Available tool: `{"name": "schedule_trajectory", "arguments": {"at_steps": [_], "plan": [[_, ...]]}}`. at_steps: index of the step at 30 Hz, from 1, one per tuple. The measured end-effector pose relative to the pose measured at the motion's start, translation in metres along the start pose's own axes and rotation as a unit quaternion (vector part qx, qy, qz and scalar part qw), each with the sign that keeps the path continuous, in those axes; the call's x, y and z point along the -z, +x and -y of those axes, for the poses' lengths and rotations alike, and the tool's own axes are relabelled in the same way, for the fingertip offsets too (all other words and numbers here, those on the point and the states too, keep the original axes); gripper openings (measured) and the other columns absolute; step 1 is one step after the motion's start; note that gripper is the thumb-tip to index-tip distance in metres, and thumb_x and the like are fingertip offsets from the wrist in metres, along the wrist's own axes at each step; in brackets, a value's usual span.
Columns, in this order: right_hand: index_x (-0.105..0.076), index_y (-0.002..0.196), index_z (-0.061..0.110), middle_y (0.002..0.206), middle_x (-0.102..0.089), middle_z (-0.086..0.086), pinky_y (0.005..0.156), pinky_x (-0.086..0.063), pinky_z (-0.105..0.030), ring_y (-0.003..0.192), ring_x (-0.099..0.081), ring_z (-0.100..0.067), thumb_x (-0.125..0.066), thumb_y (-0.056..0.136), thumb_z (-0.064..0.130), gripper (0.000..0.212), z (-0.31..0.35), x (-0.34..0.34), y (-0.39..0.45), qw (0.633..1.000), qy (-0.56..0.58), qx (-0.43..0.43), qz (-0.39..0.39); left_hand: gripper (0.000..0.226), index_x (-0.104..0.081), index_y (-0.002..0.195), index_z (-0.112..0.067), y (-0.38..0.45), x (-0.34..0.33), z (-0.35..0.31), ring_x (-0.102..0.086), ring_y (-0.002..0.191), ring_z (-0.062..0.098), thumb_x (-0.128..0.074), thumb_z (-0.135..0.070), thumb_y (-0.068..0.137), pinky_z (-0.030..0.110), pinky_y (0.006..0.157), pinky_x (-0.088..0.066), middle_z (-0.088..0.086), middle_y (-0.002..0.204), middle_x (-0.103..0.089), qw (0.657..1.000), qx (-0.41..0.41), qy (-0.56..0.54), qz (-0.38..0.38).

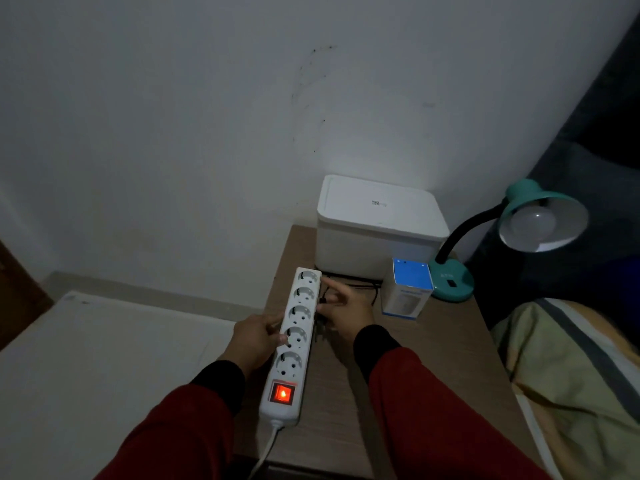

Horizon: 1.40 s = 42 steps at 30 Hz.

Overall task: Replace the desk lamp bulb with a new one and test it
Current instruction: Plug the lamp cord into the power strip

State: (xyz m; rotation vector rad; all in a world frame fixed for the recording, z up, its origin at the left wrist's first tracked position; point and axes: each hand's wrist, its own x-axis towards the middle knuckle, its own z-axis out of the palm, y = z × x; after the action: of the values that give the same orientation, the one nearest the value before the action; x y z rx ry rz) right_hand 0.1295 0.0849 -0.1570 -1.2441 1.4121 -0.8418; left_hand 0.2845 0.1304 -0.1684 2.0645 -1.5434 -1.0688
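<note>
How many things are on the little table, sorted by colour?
White: 2, the power strip and the lidded box
Teal: 1, the desk lamp
Blue and white: 1, the bulb carton
Total: 4

Power strip [294, 344] lies on the table [433, 358], left of the lamp [453, 277].

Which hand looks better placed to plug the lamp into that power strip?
Probably the right hand: it lies on the lamp's side, by the black cord. The left hand rests against the power strip, steadying it; all sockets look empty.
</note>
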Motion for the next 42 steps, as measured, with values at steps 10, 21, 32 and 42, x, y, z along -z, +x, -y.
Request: {"name": "schedule_trajectory", "arguments": {"at_steps": [10, 21, 32, 42], "plan": [[-0.066, 0.090, 0.001, 0.083, -0.064, -0.006, 0.047, -0.042, 0.002, 0.064, -0.057, -0.006, -0.064, 0.078, -0.005, 0.014, 0.000, -0.037, 0.009, 0.983, -0.125, 0.079, -0.110, 0.045, -0.054, 0.131, -0.021, -0.001, 0.003, 0.003, -0.055, 0.121, 0.017, -0.063, -0.016, 0.087, 0.021, 0.102, -0.039, 0.006, 0.130, -0.062, 1.000, -0.019, -0.016, 0.001], [-0.064, 0.080, 0.012, 0.093, -0.071, -0.013, 0.078, -0.055, -0.028, 0.088, -0.066, -0.020, -0.067, 0.075, -0.003, 0.016, -0.017, -0.048, 0.005, 0.974, -0.181, 0.097, -0.092, 0.044, -0.056, 0.129, -0.026, 0.004, 0.003, 0.007, -0.055, 0.121, 0.022, -0.064, -0.024, 0.086, 0.023, 0.101, -0.040, 0.008, 0.126, -0.064, 1.000, -0.021, 0.006, 0.003], [-0.064, 0.090, 0.005, 0.094, -0.069, -0.015, 0.074, -0.049, -0.025, 0.087, -0.064, -0.023, -0.064, 0.077, 0.000, 0.013, -0.022, -0.047, 0.010, 0.953, -0.265, 0.138, -0.061, 0.044, -0.056, 0.129, -0.025, 0.002, 0.000, 0.006, -0.055, 0.122, 0.018, -0.063, -0.016, 0.087, 0.022, 0.103, -0.038, 0.006, 0.127, -0.064, 1.000, -0.015, -0.019, -0.005], [-0.047, 0.135, 0.024, 0.122, -0.063, -0.006, 0.091, -0.046, -0.023, 0.113, -0.061, -0.022, -0.059, 0.085, 0.012, 0.053, -0.005, 0.008, -0.023, 0.951, -0.305, 0.056, 0.016, 0.028, -0.064, 0.115, -0.012, -0.004, -0.012, -0.003, -0.060, 0.111, 0.026, -0.051, -0.022, 0.092, 0.031, 0.095, -0.049, 0.012, 0.118, -0.066, 0.993, 0.012, 0.110, -0.031]]}}
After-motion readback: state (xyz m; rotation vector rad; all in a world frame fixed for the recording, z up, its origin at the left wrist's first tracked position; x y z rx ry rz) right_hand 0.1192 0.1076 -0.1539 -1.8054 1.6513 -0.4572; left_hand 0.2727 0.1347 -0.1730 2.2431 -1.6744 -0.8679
